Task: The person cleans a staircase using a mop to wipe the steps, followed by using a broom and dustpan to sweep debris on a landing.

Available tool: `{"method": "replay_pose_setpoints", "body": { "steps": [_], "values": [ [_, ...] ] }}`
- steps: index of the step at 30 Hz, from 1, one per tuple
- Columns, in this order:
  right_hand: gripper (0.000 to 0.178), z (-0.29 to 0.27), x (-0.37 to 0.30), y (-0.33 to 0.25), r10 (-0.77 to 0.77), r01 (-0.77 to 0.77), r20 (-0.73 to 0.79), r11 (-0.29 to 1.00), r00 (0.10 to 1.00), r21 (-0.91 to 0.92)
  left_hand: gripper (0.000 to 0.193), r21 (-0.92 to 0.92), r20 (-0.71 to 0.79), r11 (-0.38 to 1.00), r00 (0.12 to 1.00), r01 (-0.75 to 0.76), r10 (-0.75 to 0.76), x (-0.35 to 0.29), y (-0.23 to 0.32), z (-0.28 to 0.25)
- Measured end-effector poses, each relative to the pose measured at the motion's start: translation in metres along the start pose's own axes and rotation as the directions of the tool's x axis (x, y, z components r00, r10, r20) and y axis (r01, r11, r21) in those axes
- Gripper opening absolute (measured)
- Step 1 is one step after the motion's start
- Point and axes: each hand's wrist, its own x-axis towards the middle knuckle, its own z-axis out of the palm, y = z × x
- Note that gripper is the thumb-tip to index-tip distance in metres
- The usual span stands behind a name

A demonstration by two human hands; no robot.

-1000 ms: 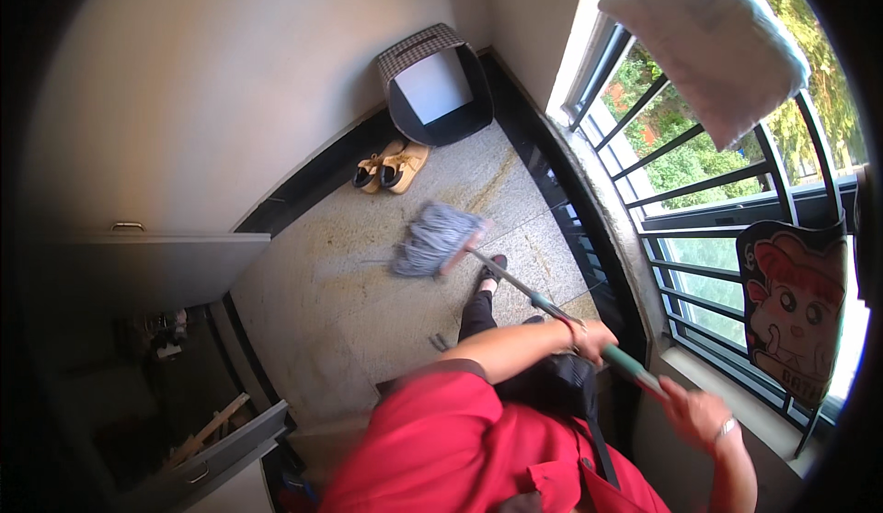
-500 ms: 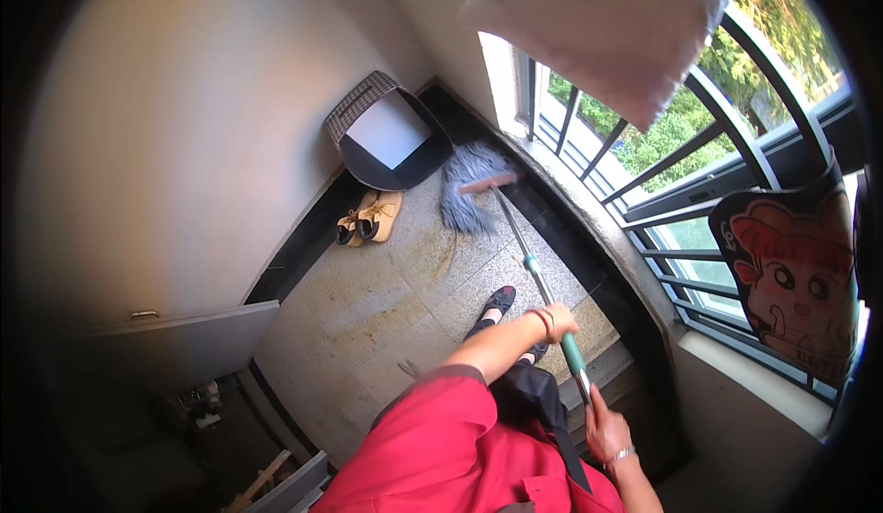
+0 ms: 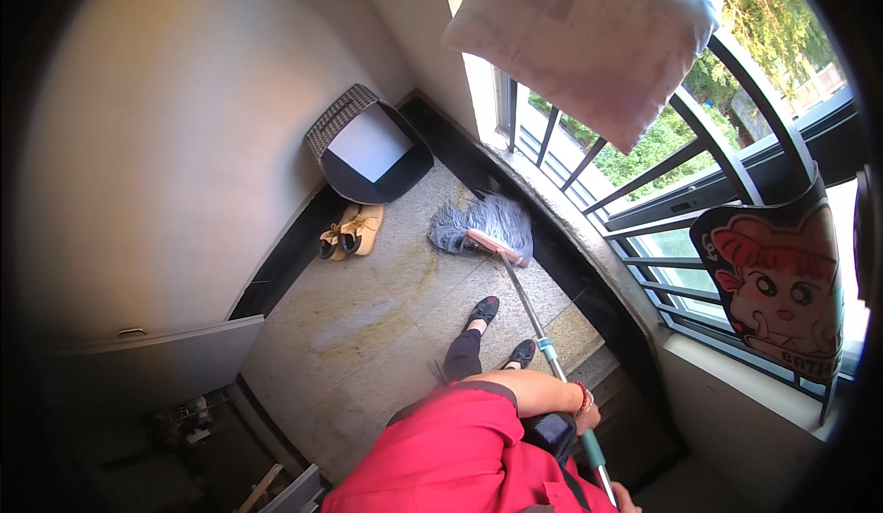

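A mop [image 3: 527, 303] with blue-grey strands, a pink head bar and a metal pole with green sections slants from the floor up to me. Its strands [image 3: 506, 222] lie spread on the stone tiles near the dark skirting under the window. My left hand [image 3: 589, 416], a red bracelet at its wrist, is closed round the green grip [image 3: 590, 447]. Lower on the picture, my right hand [image 3: 626, 500] holds the pole's upper end, mostly cut off by the frame. My feet in dark shoes [image 3: 484, 310] stand just behind the mop head.
Tan shoes [image 3: 361, 230] and a dark checked bin with a pale panel [image 3: 371, 145] stand along the left wall. A step edge [image 3: 589, 375] drops at the right. Above the barred window hangs a pale cushion [image 3: 589, 44]; a cartoon mat [image 3: 782, 283] hangs on the bars.
The mop head has been drawn back from the corner towards my feet, its strands fanning out to the right. Both hands have come down and closer to my body with the pole.
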Motion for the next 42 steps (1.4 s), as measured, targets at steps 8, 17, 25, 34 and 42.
{"method": "replay_pose_setpoints", "body": {
  "steps": [8, 17, 25, 34, 42],
  "values": [
    [0.051, 0.019, 0.051, -0.004, -0.230, 0.031, 0.149, 0.630, 0.962, 0.776, 0.031, 0.091, -0.039, 0.987, 0.991, 0.129, -0.126, -0.049, -0.035, -0.023],
    [0.052, 0.060, 0.203, -0.148, -0.306, 0.184, 0.018, 0.617, 0.952, 0.766, 0.012, 0.274, -0.340, 0.738, 0.780, 0.616, -0.525, -0.200, -0.149, -0.063],
    [0.048, 0.051, 0.297, -0.290, -0.452, 0.417, -0.101, 0.683, 0.886, 0.600, 0.016, 0.018, -0.737, 0.383, 0.271, 0.924, -0.619, -0.309, -0.253, -0.062],
    [0.053, -0.002, 0.259, -0.189, -0.389, 0.381, -0.119, 0.716, 0.913, 0.584, 0.016, 0.108, -0.854, 0.535, 0.353, 0.838, -0.382, -0.213, -0.196, -0.074],
    [0.040, -0.069, 0.079, -0.032, -0.458, 0.452, -0.220, 0.888, 0.861, -0.082, 0.007, 0.117, -0.867, 0.973, 0.499, 0.200, 0.002, -0.067, -0.057, -0.042]
  ]
}}
